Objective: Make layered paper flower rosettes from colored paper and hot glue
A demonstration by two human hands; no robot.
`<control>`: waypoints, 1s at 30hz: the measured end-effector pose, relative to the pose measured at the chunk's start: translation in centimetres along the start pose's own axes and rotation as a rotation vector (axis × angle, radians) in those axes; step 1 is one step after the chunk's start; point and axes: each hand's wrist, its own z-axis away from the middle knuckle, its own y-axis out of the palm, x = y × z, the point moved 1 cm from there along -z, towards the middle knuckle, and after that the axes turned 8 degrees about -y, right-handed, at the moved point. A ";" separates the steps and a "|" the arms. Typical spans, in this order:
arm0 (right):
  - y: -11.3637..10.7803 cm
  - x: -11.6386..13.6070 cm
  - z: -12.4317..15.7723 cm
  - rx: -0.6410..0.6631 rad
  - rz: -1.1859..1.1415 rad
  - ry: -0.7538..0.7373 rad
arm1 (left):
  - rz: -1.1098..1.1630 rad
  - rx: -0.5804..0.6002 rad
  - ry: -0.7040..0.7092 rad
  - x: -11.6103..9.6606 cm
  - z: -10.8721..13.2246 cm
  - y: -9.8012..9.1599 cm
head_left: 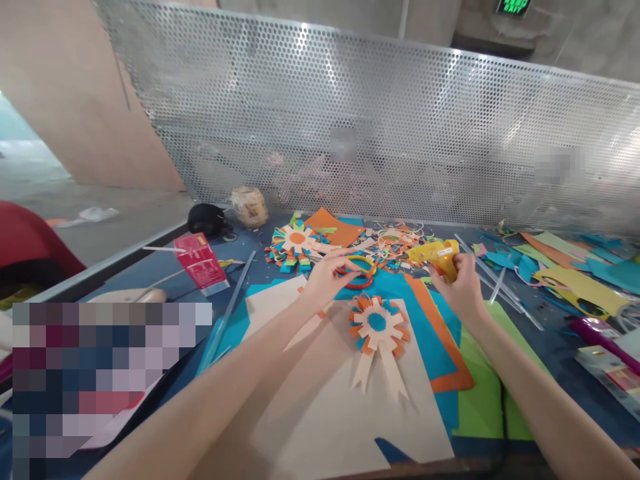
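My left hand (330, 279) reaches over the middle of the table, its fingers closed on red-and-yellow loops that look like the handles of scissors (369, 264). The blades are hard to make out. My right hand (457, 280) grips a yellow glue gun (431, 253), whose nozzle points left toward the paper scraps. Below and between the hands, a paper rosette (383, 333) with a blue centre, cream and orange fringes and two cream tails lies on a large cream sheet (320, 413). A second rosette (296, 240) with an orange centre lies farther back.
Tangled paper scraps (400, 240) lie along the back, before a perforated metal screen (350, 120). Blue, orange and green sheets (500, 393) sit under the cream one. A pink carton (201, 263) and clear glue stick (235, 303) are left. Coloured offcuts (580, 287) spread right.
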 end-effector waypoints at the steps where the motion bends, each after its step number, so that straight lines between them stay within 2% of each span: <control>1: 0.1 -0.1 0.0 0.004 -0.015 0.006 | 0.001 0.077 0.019 -0.3 -0.8 0.3; 5: 0.2 -0.5 0.1 -0.011 -0.061 0.023 | 0.075 0.374 0.009 -1.6 -3.5 2.8; 8: -0.1 -0.6 -0.1 -0.038 -0.080 0.059 | 0.074 0.462 -0.038 -1.7 -5.1 5.0; 12: -0.9 -0.9 -0.6 -0.150 -0.097 0.151 | 0.008 0.441 -0.058 -1.2 -7.9 6.5; 15: -1.7 -1.7 -1.2 -0.289 -0.163 0.226 | -0.062 0.350 -0.029 -1.3 -11.0 7.1; 17: -2.0 -2.3 -1.4 -0.336 -0.215 0.245 | -0.104 0.295 0.005 -1.7 -13.0 7.8; 19: -2.0 -2.7 -1.5 -0.334 -0.246 0.260 | -0.132 0.286 0.038 -2.0 -14.6 8.9; 23: -1.6 -2.9 -1.3 -0.286 -0.225 0.360 | -0.130 0.372 0.056 -2.9 -16.6 10.7; 26: -1.4 -2.7 -1.2 -0.274 -0.178 0.369 | -0.067 0.383 0.057 -4.1 -17.4 10.4; 30: -1.3 -2.3 -1.2 -0.243 -0.200 0.364 | 0.033 0.263 0.018 -5.4 -17.0 8.0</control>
